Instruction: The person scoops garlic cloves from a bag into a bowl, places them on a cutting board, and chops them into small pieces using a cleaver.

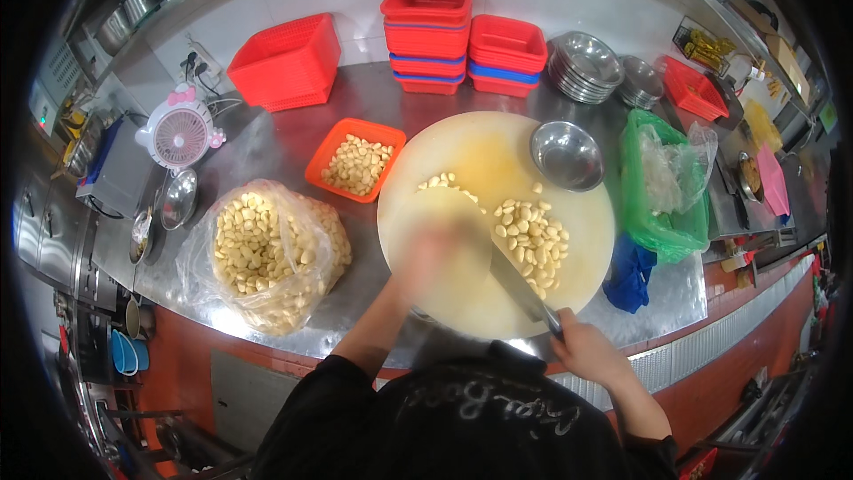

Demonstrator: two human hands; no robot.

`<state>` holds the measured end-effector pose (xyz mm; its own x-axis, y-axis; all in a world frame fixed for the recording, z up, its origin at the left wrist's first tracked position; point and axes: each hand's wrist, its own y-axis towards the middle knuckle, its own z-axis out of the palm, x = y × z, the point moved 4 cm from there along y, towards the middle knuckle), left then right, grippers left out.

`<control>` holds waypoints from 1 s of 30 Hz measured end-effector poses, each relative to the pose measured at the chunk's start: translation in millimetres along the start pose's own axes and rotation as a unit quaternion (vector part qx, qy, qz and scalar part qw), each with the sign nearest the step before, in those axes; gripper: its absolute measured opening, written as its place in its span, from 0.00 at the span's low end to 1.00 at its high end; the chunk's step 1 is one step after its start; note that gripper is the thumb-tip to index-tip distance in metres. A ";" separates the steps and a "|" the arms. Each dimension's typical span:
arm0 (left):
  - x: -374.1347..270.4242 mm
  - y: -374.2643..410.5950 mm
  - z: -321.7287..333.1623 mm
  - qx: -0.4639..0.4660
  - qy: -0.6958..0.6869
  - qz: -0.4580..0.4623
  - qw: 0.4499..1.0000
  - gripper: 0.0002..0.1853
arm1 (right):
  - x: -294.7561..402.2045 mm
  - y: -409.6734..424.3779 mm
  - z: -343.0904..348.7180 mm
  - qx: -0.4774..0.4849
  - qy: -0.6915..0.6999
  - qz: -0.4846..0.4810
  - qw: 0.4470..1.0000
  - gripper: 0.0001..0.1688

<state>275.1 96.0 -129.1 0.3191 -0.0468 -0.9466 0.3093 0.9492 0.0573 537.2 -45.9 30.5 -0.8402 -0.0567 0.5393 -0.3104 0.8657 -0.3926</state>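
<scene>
My right hand (590, 347) grips the handle of a kitchen knife (516, 283), whose blade lies over a round cutting board (593, 247). My left hand (430, 257) is over the board near the blade, blurred, so its fingers and anything in them cannot be made out. Peeled garlic cloves (533, 233) are heaped right of the blade, with more cloves (440, 180) beyond my left hand. A steel bowl (566, 157) rests on the board's far right part. Left of the board, an orange basket (316, 170) holds cloves, and an open plastic bag (320, 273) is full of them.
Red basket stacks (426, 33) and steel bowls (586, 67) line the wall. A toy-shaped fan (178, 137) stands at left. On the right are a green bag-lined basket (666, 233) and a blue cloth (630, 273). The steel counter's near edge (293, 353) curves before me.
</scene>
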 end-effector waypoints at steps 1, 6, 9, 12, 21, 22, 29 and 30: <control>-6.4 2.0 0.9 -0.002 0.062 0.020 0.998 0.16 | 2.3 5.6 1.0 0.012 0.000 0.008 1.000 0.17; -61.6 -10.4 9.6 -0.017 0.446 0.110 0.888 0.15 | -20.1 22.0 12.5 -0.019 0.055 -0.021 0.998 0.16; -98.1 -27.6 22.4 -0.024 0.534 0.116 0.837 0.15 | -18.9 9.1 8.3 -0.011 0.139 0.010 0.990 0.16; -104.2 -47.3 41.8 -0.044 0.540 0.122 0.832 0.15 | -7.4 2.1 2.6 -0.032 0.090 -0.020 0.995 0.16; -40.3 -33.6 28.8 -0.139 0.545 0.187 0.805 0.12 | 1.4 5.5 -0.5 -0.024 0.025 -0.011 0.999 0.16; -37.4 -33.2 28.3 -0.143 0.553 0.188 0.799 0.12 | 2.1 4.5 -1.6 -0.025 0.007 -0.016 1.000 0.16; -51.0 -40.6 32.6 -0.123 0.526 0.195 0.819 0.13 | 6.6 15.1 9.2 -0.008 -0.061 -0.005 0.998 0.17; -55.6 -41.7 31.9 -0.115 0.519 0.195 0.824 0.13 | 2.7 19.8 12.4 -0.015 -0.054 -0.012 0.998 0.17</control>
<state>273.1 49.1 -68.8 -0.6218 0.4544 -0.6379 0.1491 0.8683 0.4732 523.3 -35.1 15.0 -0.8760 -0.1290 0.4647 -0.3185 0.8782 -0.3567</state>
